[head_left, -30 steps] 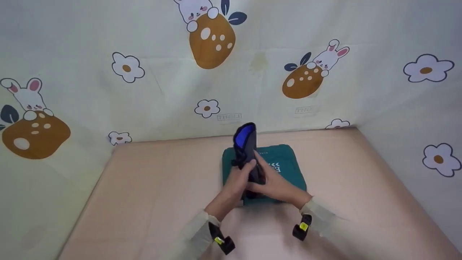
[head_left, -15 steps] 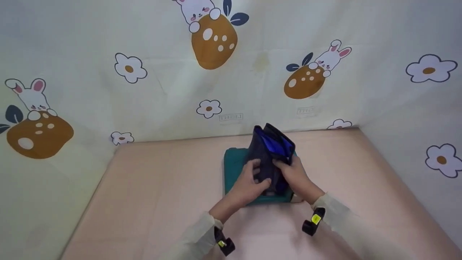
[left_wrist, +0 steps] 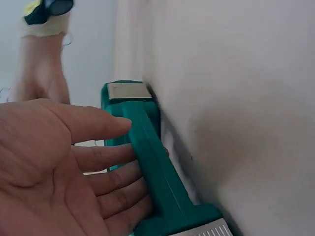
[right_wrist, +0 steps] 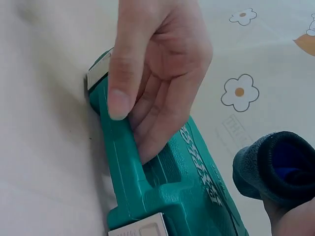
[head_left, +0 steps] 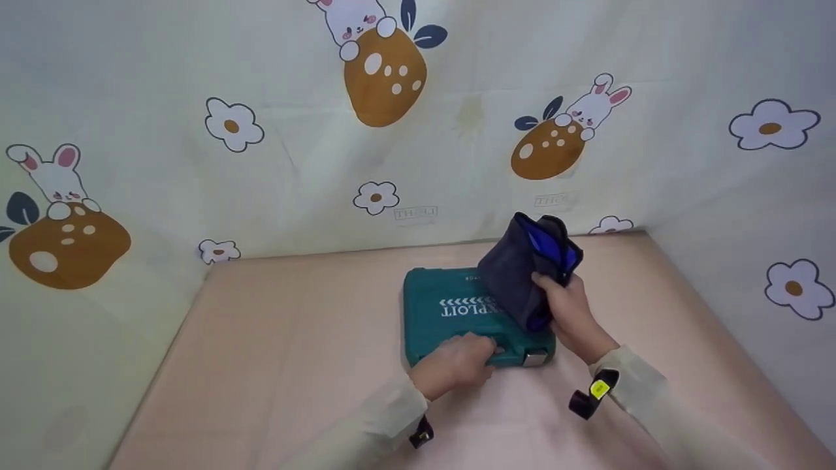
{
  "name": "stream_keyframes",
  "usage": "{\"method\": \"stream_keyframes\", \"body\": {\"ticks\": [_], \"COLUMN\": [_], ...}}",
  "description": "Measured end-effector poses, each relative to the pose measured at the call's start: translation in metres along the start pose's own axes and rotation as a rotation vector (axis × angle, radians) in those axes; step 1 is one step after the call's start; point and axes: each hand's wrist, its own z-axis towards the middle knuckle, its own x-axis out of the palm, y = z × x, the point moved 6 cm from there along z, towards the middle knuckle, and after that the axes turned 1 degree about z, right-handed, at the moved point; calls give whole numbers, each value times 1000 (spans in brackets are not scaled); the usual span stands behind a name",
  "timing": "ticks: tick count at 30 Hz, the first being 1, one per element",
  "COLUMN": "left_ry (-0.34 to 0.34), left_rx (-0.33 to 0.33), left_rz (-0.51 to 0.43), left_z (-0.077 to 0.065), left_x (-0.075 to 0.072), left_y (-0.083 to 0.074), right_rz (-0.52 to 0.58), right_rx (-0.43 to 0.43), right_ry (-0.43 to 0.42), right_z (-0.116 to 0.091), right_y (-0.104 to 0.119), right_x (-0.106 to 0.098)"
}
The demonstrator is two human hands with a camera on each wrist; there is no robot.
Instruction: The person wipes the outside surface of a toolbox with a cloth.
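Observation:
A teal hard plastic case with white lettering lies flat on the table. My left hand is at its front edge, fingers curled through the carry handle and thumb against it, as the right wrist view also shows. My right hand holds up a folded dark grey fabric piece with a bright blue lining and black bound edges. The thumb lies on its near face; the other fingers are mostly hidden behind. The fabric covers the case's right part in the head view. Its exact kind cannot be told.
A metal latch shows at the case's front right corner. The pinkish table cover extends on both sides. Behind it hangs a pale cloth printed with rabbits and flowers, which also lines the sides.
My left hand has let go of the fabric piece and moved down to the case handle. My right hand has carried the fabric to the right, uncovering the case's lettering.

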Motion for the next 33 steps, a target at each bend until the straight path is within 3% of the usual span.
{"method": "stream_keyframes", "body": {"ticks": [5,10,14,19,23,28,33], "left_ry": [-31,-61,-146,-312,-347,-313,-317], "left_rx": [30,2,5,50,33,8,10], "left_rz": [226,262,276,388,431,441,429], "left_z": [4,5,-5,-22,-31,-35,-23], "left_x": [9,6,-19,-73,-107,-124,-128], "left_y": [-10,-12,-18,-32,-35,-32,-22], "right_rz": [73,115,136,230,307,346,343], "right_rx": [-21,-28,-54,-109,-153,-162,-154], "right_ry": [-4,-17,-39,-70,-74,-83,-91], "right_z": [0,-1,0,-1,-2,-2,-1], "right_y": [6,15,28,49,59,62,56], "right_x": [-7,-15,-25,-42,-53,-61,-63]}}
